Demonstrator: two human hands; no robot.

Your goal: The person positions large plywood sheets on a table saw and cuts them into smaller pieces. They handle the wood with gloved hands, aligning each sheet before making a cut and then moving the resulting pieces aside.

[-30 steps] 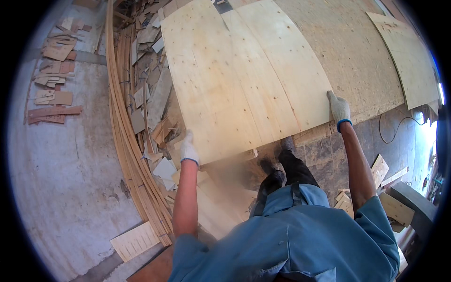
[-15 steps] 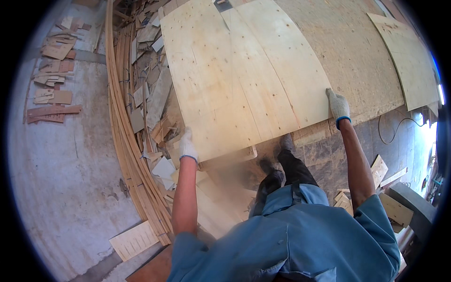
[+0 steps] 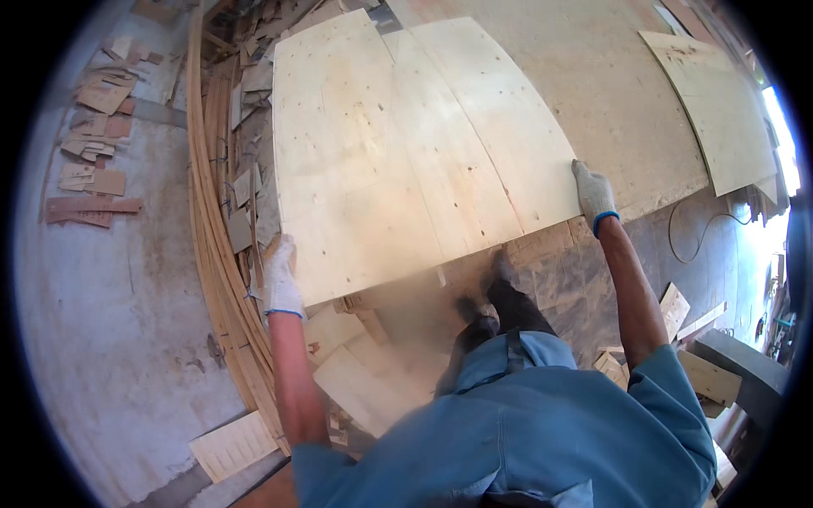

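A large, pale plywood sheet (image 3: 406,152) with dark knots and long grain lines spans the space in front of me. My left hand (image 3: 282,275), in a white knitted glove with a blue cuff, grips its near left corner. At the near right corner my right hand (image 3: 595,188), gloved the same way, is closed on the edge. The fingers under the sheet are hidden on both sides. Both arms are stretched forward. A gap shows between the two halves of the sheet's far edge, where a dark piece (image 3: 384,19) is visible.
Beyond and right lies a wide dusty board surface (image 3: 627,93), with another plywood sheet (image 3: 711,110) on it. Long wooden strips (image 3: 216,254) run along the left beside scrap offcuts (image 3: 246,190). Small wood pieces (image 3: 93,182) hang on the left wall. Loose boards (image 3: 368,389) lie below my left arm.
The plywood sheet has shifted left and slightly toward me at its far edge, both hands moving left with it. More of the boards below the near edge now shows.
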